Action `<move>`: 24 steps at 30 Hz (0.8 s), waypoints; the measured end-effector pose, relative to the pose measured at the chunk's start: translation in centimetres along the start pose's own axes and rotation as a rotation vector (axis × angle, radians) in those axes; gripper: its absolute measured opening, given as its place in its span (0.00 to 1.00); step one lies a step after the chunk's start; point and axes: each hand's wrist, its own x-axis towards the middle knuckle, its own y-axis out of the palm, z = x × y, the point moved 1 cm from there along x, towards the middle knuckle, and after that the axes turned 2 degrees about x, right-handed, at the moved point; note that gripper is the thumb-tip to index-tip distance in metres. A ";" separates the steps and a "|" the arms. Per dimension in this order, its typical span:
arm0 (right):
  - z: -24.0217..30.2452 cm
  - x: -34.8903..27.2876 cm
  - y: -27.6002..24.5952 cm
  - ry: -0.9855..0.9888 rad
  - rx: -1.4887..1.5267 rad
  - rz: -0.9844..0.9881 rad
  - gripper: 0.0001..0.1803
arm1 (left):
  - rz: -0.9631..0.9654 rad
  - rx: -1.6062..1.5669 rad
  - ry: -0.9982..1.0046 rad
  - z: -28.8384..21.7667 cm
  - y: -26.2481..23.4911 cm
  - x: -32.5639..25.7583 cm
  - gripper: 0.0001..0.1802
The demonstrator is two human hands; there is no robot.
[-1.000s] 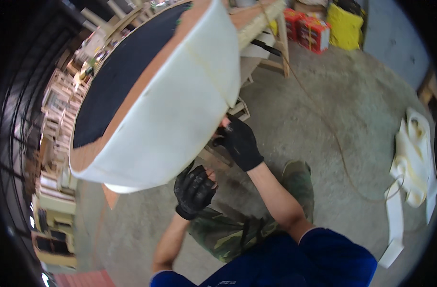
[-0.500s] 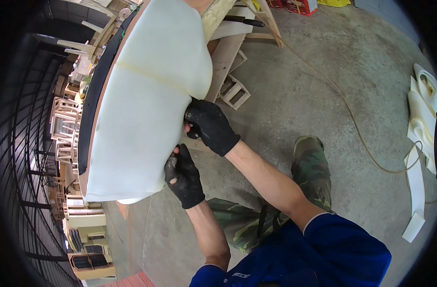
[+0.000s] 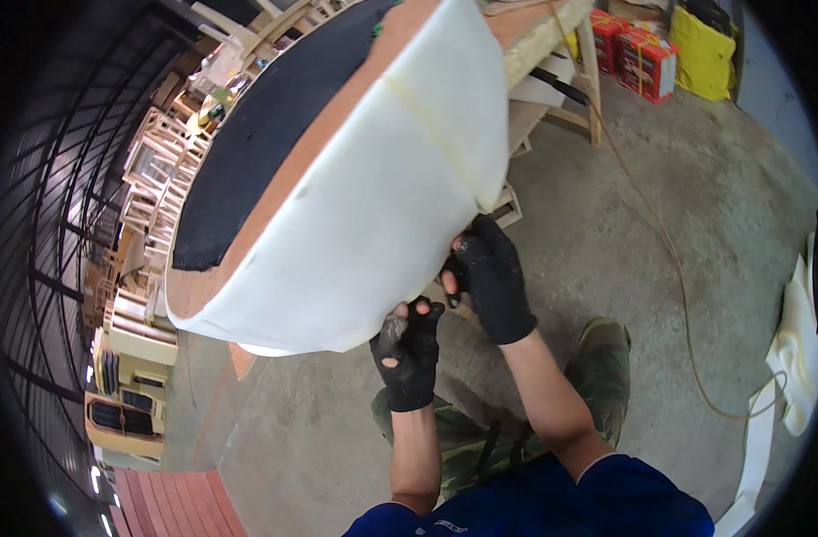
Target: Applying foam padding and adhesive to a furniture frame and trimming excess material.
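A white foam sheet (image 3: 364, 210) wraps the curved side of a large furniture piece, with a faint yellowish seam across it. My left hand (image 3: 407, 356), in a worn black glove with bare fingertips, is closed at the foam's lower edge. Farther right and higher, my right hand (image 3: 492, 279), gloved alike, has its fingers curled at the same edge, near a corner where the seam ends. Both seem to pinch the foam's rim; its underside is hidden. Beyond the foam lie a brown board (image 3: 315, 166) and a black fabric panel (image 3: 265, 134).
A wooden stand (image 3: 591, 85) supports the piece, with a black-handled tool (image 3: 563, 87) beside it. A thin hose (image 3: 664, 242) curves over the concrete floor toward foam offcuts (image 3: 801, 345). Red boxes (image 3: 646, 64) and a yellow bag (image 3: 702, 54) stand behind; wooden chair frames (image 3: 154, 179) are stacked left.
My view has turned, so the piece appears farther right and shows more black fabric and brown board. Both hands remain at the foam's edge.
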 end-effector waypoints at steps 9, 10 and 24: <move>9.6 1.6 -1.3 -0.494 -0.955 -0.395 0.37 | -0.090 0.162 -0.426 -2.0 -4.0 -4.9 0.37; 9.9 1.8 0.0 -0.565 -0.836 -0.461 0.43 | -0.209 -0.052 -0.425 -2.9 -4.0 -6.8 0.36; 8.9 6.0 7.9 -0.081 -0.702 -0.487 0.37 | -1.022 0.330 -0.202 -11.3 2.0 1.1 0.33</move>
